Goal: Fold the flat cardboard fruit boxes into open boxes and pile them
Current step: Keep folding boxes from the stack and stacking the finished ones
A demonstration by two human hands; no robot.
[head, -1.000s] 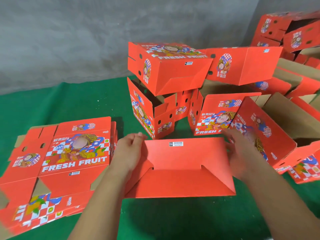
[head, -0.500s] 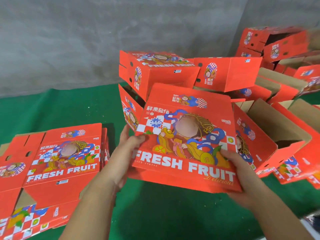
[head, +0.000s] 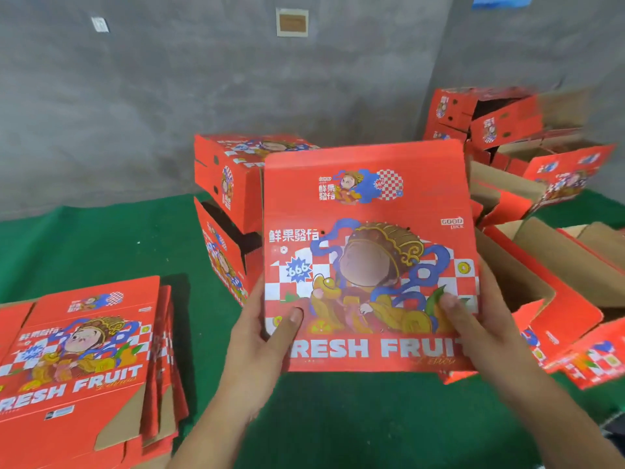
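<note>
A red fruit box (head: 368,252) with a cartoon figure and "FRESH FRUIT" print stands upright in front of me, its printed face toward the camera. My left hand (head: 260,340) grips its lower left edge, thumb across the front. My right hand (head: 480,330) grips the lower right edge, thumb on the print. A stack of flat unfolded boxes (head: 84,360) lies at the left on the green mat (head: 338,418). Folded boxes (head: 230,184) are piled behind the held one.
More folded open boxes (head: 554,275) with brown insides lie jumbled at the right, with others (head: 487,120) stacked farther back. A grey concrete wall (head: 169,96) runs behind the mat.
The box has been turned from its plain red underside to its printed face and raised upright, closer to the camera. Both hands stayed on its sides.
</note>
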